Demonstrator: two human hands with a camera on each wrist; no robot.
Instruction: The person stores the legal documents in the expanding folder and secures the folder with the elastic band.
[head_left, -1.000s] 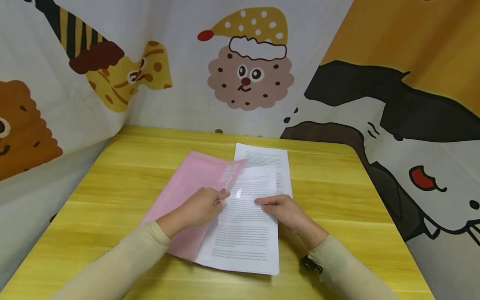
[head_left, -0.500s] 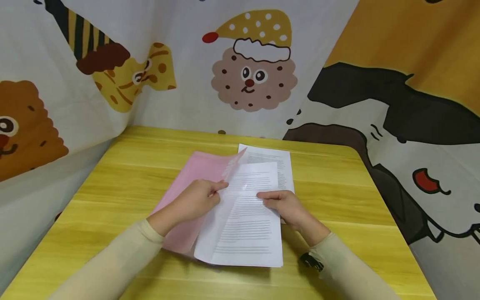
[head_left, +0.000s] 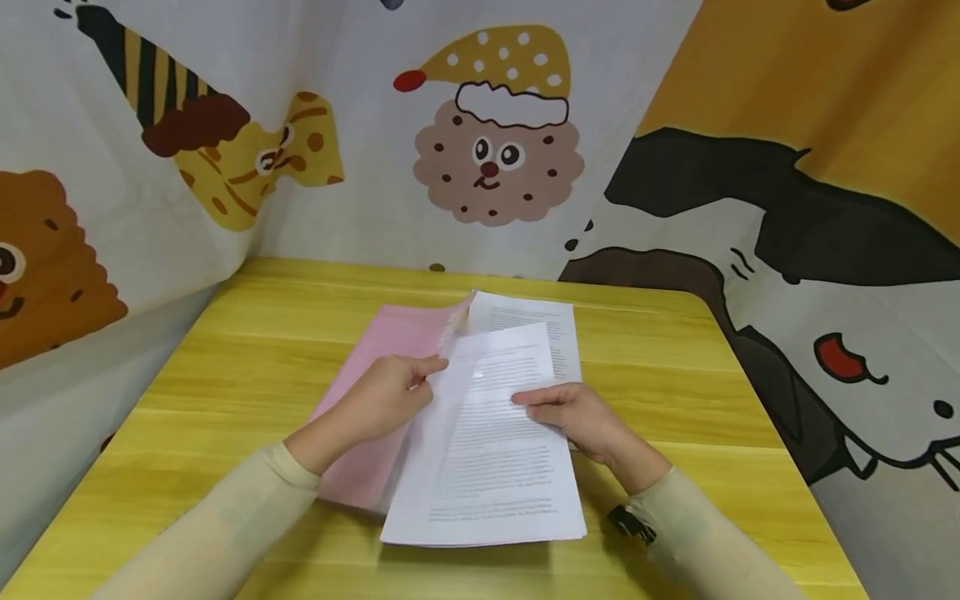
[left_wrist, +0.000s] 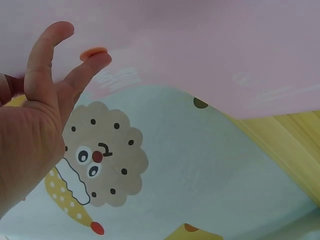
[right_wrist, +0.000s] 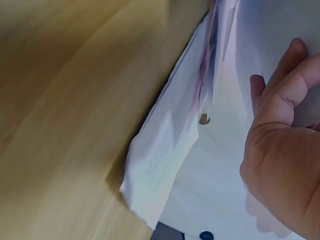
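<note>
A pink plastic folder (head_left: 360, 458) with white lettering lies slanted on the table in the head view, its cover partly raised. My left hand (head_left: 390, 393) pinches the cover's edge between thumb and forefinger; in the left wrist view the pink sheet (left_wrist: 200, 45) spreads behind that hand (left_wrist: 30, 130). Printed white sheets (head_left: 502, 475) lie tilted at the folder's opening, their upper left part under the clear edge of the cover. My right hand (head_left: 588, 421) grips their right edge, thumb on top. In the right wrist view this hand (right_wrist: 285, 145) is beside the sheets.
A second stack of printed paper (head_left: 528, 310) lies on the yellow wood-grain table (head_left: 675, 375), partly under the held sheets. A cartoon-printed cloth (head_left: 360, 225) hangs behind the table. A dark band (head_left: 632, 525) is on the right wrist.
The printed sheets have swung, their lower end coming farther out of the folder to the right. My left hand has drawn the cover edge slightly left and away. The right hand keeps its grip.
</note>
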